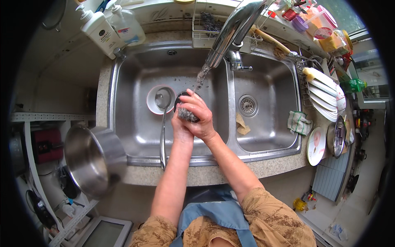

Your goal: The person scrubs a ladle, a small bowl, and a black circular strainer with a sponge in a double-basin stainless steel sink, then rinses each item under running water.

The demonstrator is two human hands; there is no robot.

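A grey steel-wool scourer is squeezed between my two hands over the larger basin. My right hand wraps over it from the right, fingers bent. My left hand presses against it from the left and below, its fingers mostly hidden. A dark round thing shows just behind my fingers; the hands hide most of it. Water runs from the chrome faucet down towards my right fingers. Left of my hands sits a white bowl with a red rim, and a metal ladle leans out of it over the front edge.
The smaller basin holds a tan cloth or sponge piece beside its drain. A checked rag lies on its right rim. Plates stand in a rack at right. A large steel pot is at left, pump bottles behind.
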